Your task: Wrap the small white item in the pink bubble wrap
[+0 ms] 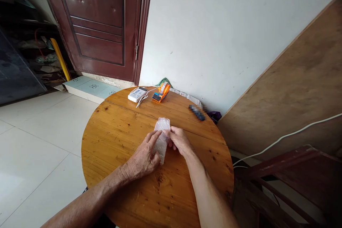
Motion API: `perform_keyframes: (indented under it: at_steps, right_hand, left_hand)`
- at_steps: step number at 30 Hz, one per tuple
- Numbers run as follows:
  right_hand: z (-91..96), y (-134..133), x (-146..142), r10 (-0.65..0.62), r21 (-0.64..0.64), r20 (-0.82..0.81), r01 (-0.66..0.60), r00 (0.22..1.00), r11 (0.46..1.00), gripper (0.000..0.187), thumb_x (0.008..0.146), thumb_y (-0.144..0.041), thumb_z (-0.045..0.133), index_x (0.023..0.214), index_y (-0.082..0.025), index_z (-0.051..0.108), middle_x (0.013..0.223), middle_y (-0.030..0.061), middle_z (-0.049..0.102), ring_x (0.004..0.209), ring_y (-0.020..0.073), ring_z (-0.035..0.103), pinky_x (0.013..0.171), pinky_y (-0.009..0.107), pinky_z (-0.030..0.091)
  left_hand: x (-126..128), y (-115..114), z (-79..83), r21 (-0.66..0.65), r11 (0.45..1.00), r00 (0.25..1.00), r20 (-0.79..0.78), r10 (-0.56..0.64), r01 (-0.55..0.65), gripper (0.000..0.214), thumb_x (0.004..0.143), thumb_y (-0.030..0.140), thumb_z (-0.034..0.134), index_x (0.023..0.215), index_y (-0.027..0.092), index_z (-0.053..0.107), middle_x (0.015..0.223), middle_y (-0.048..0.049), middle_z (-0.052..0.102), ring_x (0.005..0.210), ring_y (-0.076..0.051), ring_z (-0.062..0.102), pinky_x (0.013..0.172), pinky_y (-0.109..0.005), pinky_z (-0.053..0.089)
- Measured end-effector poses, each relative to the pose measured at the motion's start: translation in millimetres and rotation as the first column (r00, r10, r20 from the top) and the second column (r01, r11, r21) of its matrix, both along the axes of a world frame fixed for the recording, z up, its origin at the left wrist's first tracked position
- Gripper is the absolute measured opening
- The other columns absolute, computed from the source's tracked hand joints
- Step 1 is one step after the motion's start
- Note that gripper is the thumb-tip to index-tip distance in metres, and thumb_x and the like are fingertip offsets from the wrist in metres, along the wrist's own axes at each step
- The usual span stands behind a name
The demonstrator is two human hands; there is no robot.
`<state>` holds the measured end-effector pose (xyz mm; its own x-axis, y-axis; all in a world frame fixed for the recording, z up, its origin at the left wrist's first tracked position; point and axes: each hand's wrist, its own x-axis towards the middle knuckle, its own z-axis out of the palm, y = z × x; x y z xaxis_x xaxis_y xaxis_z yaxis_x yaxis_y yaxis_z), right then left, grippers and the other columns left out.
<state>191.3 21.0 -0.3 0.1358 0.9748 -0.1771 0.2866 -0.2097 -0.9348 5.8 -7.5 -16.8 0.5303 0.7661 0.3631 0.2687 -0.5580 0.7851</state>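
Note:
A bundle of clear bubble wrap (162, 124) lies lengthwise near the middle of the round wooden table (114, 142); what it may contain cannot be made out. My left hand (144, 155) is on its left side, index finger reaching over the top face and thumb along the lower edge, steadying it. On the other side, my right hand (180, 139) pinches the upper right part of the wrap, thumb on top and the other fingers curled below. The two hands nearly meet over the wrap.
At the table's far side are a white device (137, 94) with a cable and an orange tape dispenser (161, 92). A dark, pixelated object (197, 112) lies to their right. Beyond stand a white wall (213, 35) and a brown door (101, 17). Dark red wooden furniture (288, 160) is at right.

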Motion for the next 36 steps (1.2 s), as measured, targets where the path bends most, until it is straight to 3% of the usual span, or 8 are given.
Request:
perform_keyframes:
  at_steps: [4, 9, 13, 17, 24, 28, 32, 36]
  right_hand:
    - [-1.9, 1, -3, -0.013, 0.063, 0.052, 0.010, 0.999, 0.998, 0.022, 0.070, -0.041, 0.062, 0.068, -0.020, 0.058, 0.047, -0.0066, 0.050, 0.036, 0.0089, 0.040, 0.032, 0.020, 0.026]
    - [-6.2, 6, -5, -0.109, 0.230, 0.126, 0.078, 0.986, 0.970, 0.022, 0.064, -0.033, 0.065, 0.054, -0.020, 0.050, 0.052, -0.0056, 0.047, 0.054, 0.0101, 0.040, 0.047, 0.020, 0.030]
    - [-6.3, 7, -10, -0.101, 0.279, 0.099, 0.070, 0.990, 0.958, 0.019, 0.069, -0.038, 0.061, 0.067, -0.019, 0.058, 0.061, -0.0031, 0.054, 0.060, 0.0127, 0.045, 0.054, 0.022, 0.037]
    - [-1.9, 1, -18, -0.049, 0.278, -0.068, 0.066, 0.996, 0.958, 0.027, 0.072, -0.040, 0.061, 0.087, -0.019, 0.063, 0.078, 0.0011, 0.065, 0.067, 0.0157, 0.054, 0.062, 0.025, 0.045]
    - [18.0, -9, -24, -0.012, 0.230, -0.213, 0.062, 0.977, 0.971, 0.025, 0.067, -0.036, 0.066, 0.086, -0.019, 0.063, 0.080, 0.0019, 0.068, 0.075, 0.0185, 0.058, 0.069, 0.027, 0.047]
    - [32.8, -16, -24, 0.061, 0.193, -0.143, -0.033, 0.988, 0.981, 0.021, 0.066, -0.031, 0.063, 0.082, -0.018, 0.063, 0.076, 0.0008, 0.066, 0.072, 0.0173, 0.057, 0.069, 0.027, 0.045]
    - [40.6, -35, -26, 0.122, 0.239, 0.028, -0.125, 0.992, 0.963, 0.008, 0.071, -0.026, 0.059, 0.075, -0.020, 0.059, 0.071, -0.0025, 0.061, 0.066, 0.0142, 0.051, 0.063, 0.024, 0.040]
    - [33.8, -60, -31, 0.096, 0.313, 0.222, -0.165, 0.970, 0.935, 0.007, 0.078, -0.024, 0.055, 0.075, -0.021, 0.060, 0.073, -0.0024, 0.062, 0.069, 0.0152, 0.054, 0.065, 0.024, 0.042]
  left_hand:
    - [-3, -1, 7.8, 0.180, 0.984, 0.989, -0.144, 0.028, -0.002, 0.066, 0.068, 0.007, 0.049, 0.133, 0.019, 0.052, 0.151, -0.0129, 0.036, 0.135, -0.032, 0.037, 0.108, -0.051, 0.038]
    - [-5, -4, 16.5, 0.326, 0.945, 0.968, -0.239, 0.073, 0.010, 0.047, 0.074, 0.012, 0.051, 0.119, 0.018, 0.063, 0.127, -0.0106, 0.061, 0.115, -0.032, 0.048, 0.094, -0.050, 0.044]
    - [-5, -3, 18.7, 0.286, 0.958, 0.967, -0.238, 0.087, -0.015, 0.039, 0.075, 0.014, 0.052, 0.111, 0.019, 0.066, 0.114, -0.0085, 0.067, 0.098, -0.027, 0.051, 0.088, -0.045, 0.046]
    - [-5, -1, 18.2, 0.249, 0.968, 0.971, -0.226, 0.073, -0.015, 0.040, 0.076, 0.013, 0.051, 0.113, 0.018, 0.064, 0.111, -0.0081, 0.067, 0.097, -0.026, 0.051, 0.089, -0.044, 0.046]
    - [-1, -2, 10.2, 0.270, 0.958, 0.970, -0.188, 0.153, -0.099, 0.038, 0.077, 0.013, 0.050, 0.111, 0.019, 0.065, 0.112, -0.0100, 0.061, 0.095, -0.025, 0.052, 0.087, -0.042, 0.047]
    - [-2, -1, 7.7, 0.254, 0.951, 0.964, -0.147, 0.220, -0.178, 0.029, 0.076, 0.018, 0.054, 0.103, 0.018, 0.064, 0.108, -0.0099, 0.058, 0.095, -0.025, 0.052, 0.087, -0.041, 0.046]
    - [-3, 0, 3.9, 0.177, 0.946, 0.944, -0.143, 0.297, -0.271, 0.019, 0.075, 0.025, 0.059, 0.093, 0.019, 0.058, 0.098, -0.0073, 0.057, 0.091, -0.024, 0.053, 0.084, -0.041, 0.047]
    - [-3, 1, -2.5, 0.034, 0.928, 0.922, -0.112, 0.371, -0.370, 0.034, 0.070, 0.032, 0.067, 0.099, 0.019, 0.054, 0.098, -0.0060, 0.057, 0.092, -0.025, 0.057, 0.083, -0.041, 0.049]
